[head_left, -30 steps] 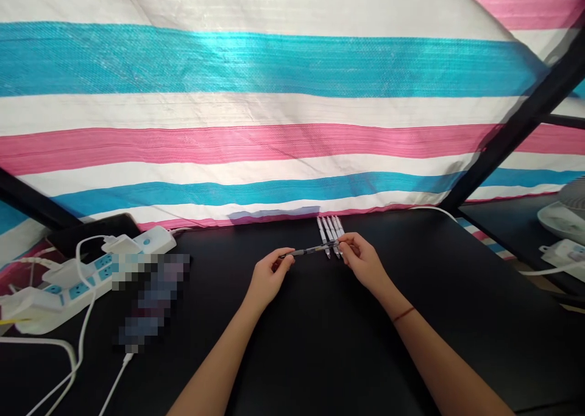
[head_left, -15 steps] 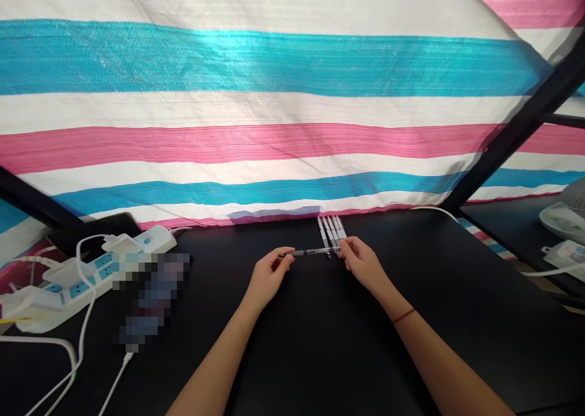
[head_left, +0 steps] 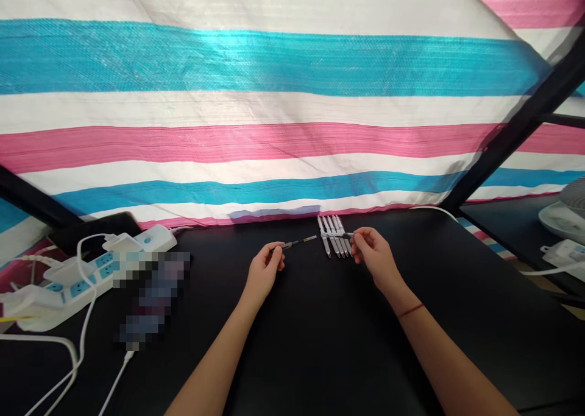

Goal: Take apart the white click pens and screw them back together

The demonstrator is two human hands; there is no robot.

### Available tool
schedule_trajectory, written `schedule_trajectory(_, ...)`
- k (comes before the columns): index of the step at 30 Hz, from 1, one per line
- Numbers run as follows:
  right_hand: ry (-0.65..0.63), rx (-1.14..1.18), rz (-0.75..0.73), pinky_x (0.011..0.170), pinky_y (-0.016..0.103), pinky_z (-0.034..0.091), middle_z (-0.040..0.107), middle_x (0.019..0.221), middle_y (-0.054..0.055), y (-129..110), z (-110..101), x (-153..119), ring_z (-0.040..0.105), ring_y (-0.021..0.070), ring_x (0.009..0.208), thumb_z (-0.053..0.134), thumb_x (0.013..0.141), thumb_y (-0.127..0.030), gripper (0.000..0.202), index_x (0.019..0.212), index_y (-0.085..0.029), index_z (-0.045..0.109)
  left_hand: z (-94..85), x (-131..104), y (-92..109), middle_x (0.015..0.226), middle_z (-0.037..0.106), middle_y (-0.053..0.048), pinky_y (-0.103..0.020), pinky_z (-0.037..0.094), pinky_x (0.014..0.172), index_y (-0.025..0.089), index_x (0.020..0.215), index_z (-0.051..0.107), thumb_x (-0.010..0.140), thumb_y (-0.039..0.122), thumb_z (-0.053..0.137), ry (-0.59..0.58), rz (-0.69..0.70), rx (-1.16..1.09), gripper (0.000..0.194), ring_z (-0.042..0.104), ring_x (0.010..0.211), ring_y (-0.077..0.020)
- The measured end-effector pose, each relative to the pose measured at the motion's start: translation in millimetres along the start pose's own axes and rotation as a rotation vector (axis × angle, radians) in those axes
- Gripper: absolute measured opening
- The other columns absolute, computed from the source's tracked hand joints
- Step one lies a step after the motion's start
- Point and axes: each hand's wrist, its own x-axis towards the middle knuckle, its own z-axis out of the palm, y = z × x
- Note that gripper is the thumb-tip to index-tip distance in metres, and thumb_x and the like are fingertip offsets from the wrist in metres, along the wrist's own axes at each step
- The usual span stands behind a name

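Observation:
In the head view, my left hand [head_left: 266,267] pinches one part of a pen, with a thin dark refill [head_left: 299,243] sticking out to the right. My right hand [head_left: 372,254] is closed on the pen's other part, a clear barrel [head_left: 340,235] that points left. A gap separates the two parts. Below and behind the barrel, several white pens [head_left: 325,239] lie side by side on the black tabletop [head_left: 311,331]. The barrel crosses over them in this view; whether it touches them I cannot tell.
At the left, a white power strip [head_left: 132,246] carries plugs and white cables [head_left: 85,331]. A blurred-out device [head_left: 153,300] lies near it with a cable attached. Striped sheeting [head_left: 292,139] hangs behind the table. A black frame post [head_left: 507,136] slants up at the right.
The pen has come apart: the refill now shows out of the left part. My right hand has moved right and slightly up with the barrel; my left hand has shifted slightly left.

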Motion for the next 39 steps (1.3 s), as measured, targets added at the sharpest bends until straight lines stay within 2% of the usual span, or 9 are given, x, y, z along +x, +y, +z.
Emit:
schedule_trajectory(2,0.092,0.024,0.015,0.035,0.019,0.041,0.059,0.07,0.001,-1.9,-2.9,1.6,0.054,0.0117,0.053,0.067,0.068,-0.044,0.032,0.082,-0.018,0.053,-0.7,1.2,-1.3,0.071,0.055,0.001,-0.023,0.043,0.056,0.015,0.1,0.062,0.078,0.048,0.058,0.039,-0.013,-0.066,0.04,0.052,0.058,-0.0104)
schedule_trajectory(5,0.128,0.028,0.042,0.037,0.02,0.043,0.062,0.074,0.004,-3.6,-6.1,2.8,0.056,0.0124,0.054,0.069,0.066,-0.043,0.035,0.085,-0.016,0.056,-1.8,2.3,-3.0,0.073,0.055,0.0,-0.022,0.043,0.055,0.014,0.1,0.061,0.078,0.048,0.058,0.08,-0.038,-0.18,0.041,0.051,0.059,-0.0098)
schedule_trajectory(9,0.087,-0.001,0.026,0.04,0.022,0.046,0.064,0.08,0.007,-4.6,-6.1,1.9,0.057,0.0133,0.058,0.069,0.067,-0.042,0.037,0.09,-0.015,0.061,-2.7,2.1,-3.2,0.079,0.058,-0.001,-0.022,0.044,0.056,0.017,0.102,0.061,0.079,0.045,0.059,0.085,-0.034,-0.25,0.036,0.052,0.061,-0.0088)
schedule_trajectory(14,0.074,-0.063,-0.029,0.039,0.022,0.045,0.061,0.07,0.004,-2.6,-5.1,0.8,0.055,0.0131,0.055,0.063,0.074,-0.049,0.035,0.084,-0.015,0.062,-2.3,0.4,0.1,0.09,0.062,-0.004,-0.023,0.046,0.057,0.018,0.105,0.062,0.078,0.044,0.062,0.064,0.002,-0.172,0.038,0.055,0.063,-0.0096)
schedule_trajectory(19,0.029,-0.078,-0.07,0.04,0.023,0.046,0.062,0.07,0.004,-1.0,-5.3,0.9,0.055,0.0133,0.055,0.061,0.078,-0.049,0.035,0.086,-0.015,0.06,-0.9,-0.1,2.1,0.087,0.065,-0.004,-0.024,0.046,0.057,0.017,0.109,0.059,0.075,0.044,0.064,0.072,0.004,-0.139,0.043,0.054,0.061,-0.0098)
schedule_trajectory(27,-0.032,-0.093,-0.103,0.044,0.026,0.051,0.063,0.072,0.005,-0.7,-4.1,0.3,0.058,0.0152,0.059,0.061,0.078,-0.047,0.035,0.092,-0.015,0.059,0.3,-0.8,3.9,0.086,0.065,-0.005,-0.025,0.046,0.058,0.016,0.099,0.061,0.077,0.044,0.063,0.036,0.015,-0.077,0.036,0.054,0.062,-0.011)
schedule_trajectory(35,-0.147,-0.177,-0.137,0.045,0.026,0.052,0.062,0.069,0.004,-1.9,1.3,-7.6,0.059,0.0157,0.059,0.058,0.082,-0.044,0.032,0.095,-0.015,0.062,0.5,-3.1,1.7,0.085,0.067,-0.005,-0.026,0.045,0.064,0.016,0.101,0.062,0.079,0.042,0.06,-0.084,0.043,0.041,0.034,0.056,0.066,-0.0129)
schedule_trajectory(39,-0.175,-0.156,-0.139,0.046,0.027,0.053,0.064,0.071,0.005,-2.8,5.9,-10.7,0.062,0.0173,0.063,0.059,0.081,-0.044,0.032,0.094,-0.015,0.062,0.0,-3.4,3.2,0.086,0.068,-0.005,-0.026,0.045,0.063,0.016,0.102,0.063,0.079,0.043,0.061,-0.091,0.037,0.039,0.036,0.057,0.065,-0.0133)
